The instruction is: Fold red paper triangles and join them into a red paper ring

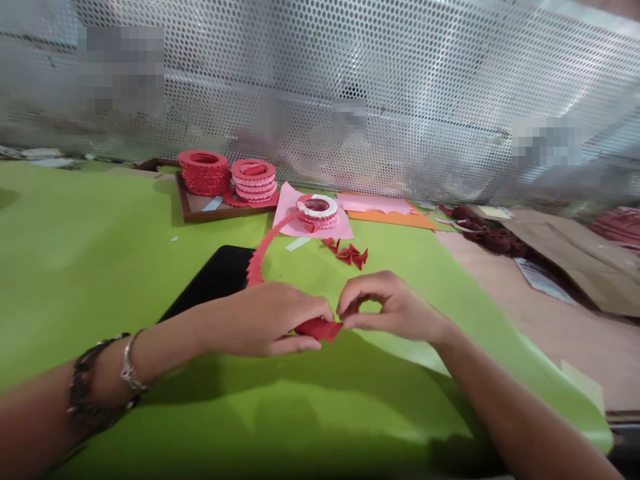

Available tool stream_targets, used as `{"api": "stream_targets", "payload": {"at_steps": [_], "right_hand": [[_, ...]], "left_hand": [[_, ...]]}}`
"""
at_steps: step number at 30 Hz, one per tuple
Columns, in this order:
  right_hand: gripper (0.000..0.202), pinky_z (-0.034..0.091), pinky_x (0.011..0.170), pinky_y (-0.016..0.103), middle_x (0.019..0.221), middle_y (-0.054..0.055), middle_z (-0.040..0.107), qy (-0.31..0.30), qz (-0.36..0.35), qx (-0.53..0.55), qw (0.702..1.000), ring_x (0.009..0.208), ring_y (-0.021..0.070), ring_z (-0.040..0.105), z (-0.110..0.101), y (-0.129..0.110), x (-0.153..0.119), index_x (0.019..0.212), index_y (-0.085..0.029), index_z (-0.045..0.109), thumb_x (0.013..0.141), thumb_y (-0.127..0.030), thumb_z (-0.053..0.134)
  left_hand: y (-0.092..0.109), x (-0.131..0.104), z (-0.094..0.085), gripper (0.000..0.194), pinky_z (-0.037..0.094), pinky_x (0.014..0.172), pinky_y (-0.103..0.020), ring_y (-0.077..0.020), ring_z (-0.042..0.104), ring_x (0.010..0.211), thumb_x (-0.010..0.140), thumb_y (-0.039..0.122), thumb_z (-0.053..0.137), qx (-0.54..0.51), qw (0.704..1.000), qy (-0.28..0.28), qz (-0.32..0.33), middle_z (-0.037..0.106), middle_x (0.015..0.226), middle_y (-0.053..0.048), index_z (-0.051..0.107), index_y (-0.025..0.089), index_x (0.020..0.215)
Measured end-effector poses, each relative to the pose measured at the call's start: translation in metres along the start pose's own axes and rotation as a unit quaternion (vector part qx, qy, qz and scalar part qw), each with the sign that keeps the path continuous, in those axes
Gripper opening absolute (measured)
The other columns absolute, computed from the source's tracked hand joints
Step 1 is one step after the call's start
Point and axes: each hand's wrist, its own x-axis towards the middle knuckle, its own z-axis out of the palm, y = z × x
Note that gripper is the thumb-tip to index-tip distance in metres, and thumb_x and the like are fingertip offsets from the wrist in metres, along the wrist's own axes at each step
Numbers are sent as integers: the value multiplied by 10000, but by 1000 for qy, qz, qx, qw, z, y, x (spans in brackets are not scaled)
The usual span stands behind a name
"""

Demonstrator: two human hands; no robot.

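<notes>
My left hand is closed around a red pleated paper strip, whose end sticks out between thumb and fingers. At the tip of that end, the thumb and forefinger of my right hand pinch together, leaving a round gap behind them. Behind my left hand, the strip's tail curves up to a red and white ring-shaped stack on a pink paper sheet. Several small red folded paper pieces lie on the table just beyond my hands.
A brown tray holds a red ring stack and a pink-and-red ring stack. A black flat object lies partly behind my left forearm. Perforated metal sheeting closes off the back. Brown cardboard lies at right.
</notes>
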Motion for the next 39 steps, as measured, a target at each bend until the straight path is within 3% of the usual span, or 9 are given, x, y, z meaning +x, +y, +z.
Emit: {"api": "stream_targets", "payload": {"at_steps": [3,6,9,11,17,24,29,33,39], "right_hand": [[111,494,524,205,670,16,629,100,49,-70,991,557,90,586,-20,22,1,796,-132,606,816,-232,562],[151,516,655,306,848,80,642,199,82,-252,943,701,147,606,-32,49,2,911,-124,610,798,-136,510],[291,470,834,401,1016,127,616,159,72,-379,909,940,218,577,-31,71,5,1032,-124,603,780,-65,471],[321,460,851,388,1030,118,618,125,73,-404,903,960,219,569,-28,81,6,1033,-142,617,787,-41,438],[313,486,754,323,875,73,648,115,98,-411,899,802,193,600,-30,92,5,929,-174,647,769,-28,422],[339,454,814,375,994,117,614,172,131,-409,886,936,239,561,-43,87,1,994,-152,622,736,-23,444],[178,472,646,290,776,56,632,179,173,-365,897,656,162,579,-44,93,-1,769,-159,645,709,-53,516],[179,446,599,240,655,13,614,203,187,-319,907,579,119,550,-46,94,0,618,-163,605,662,-19,509],[102,444,536,234,562,2,588,243,191,-216,926,523,112,549,-41,76,3,612,-161,552,697,-105,546]], "left_hand": [[-4,5,13,127,359,588,-254,-164,556,654,862,196,465,24,999,5,36,628,817,-38,535,154,959],[-9,11,27,112,371,587,-264,-162,543,636,856,204,462,55,997,13,59,617,789,-39,545,146,905],[-11,15,36,127,385,599,-270,-163,539,650,846,208,481,88,992,26,87,612,788,-45,563,130,903],[-11,16,38,130,392,612,-272,-164,540,670,834,198,500,102,990,32,94,610,799,-50,577,119,904],[-9,16,37,141,405,636,-274,-166,546,697,815,168,525,89,992,39,75,606,817,-50,594,115,926],[-10,16,36,152,409,638,-275,-173,545,703,831,173,509,64,996,21,61,595,835,-65,595,105,936],[-12,16,37,152,413,665,-292,-187,550,738,835,168,500,66,996,24,49,592,849,-66,593,108,939],[-13,15,37,172,420,671,-299,-191,556,752,841,181,499,61,997,33,34,590,877,-71,594,114,968],[-16,15,38,258,435,778,-364,-233,565,881,855,282,492,30,998,60,-10,599,990,-105,578,124,1041]]}}
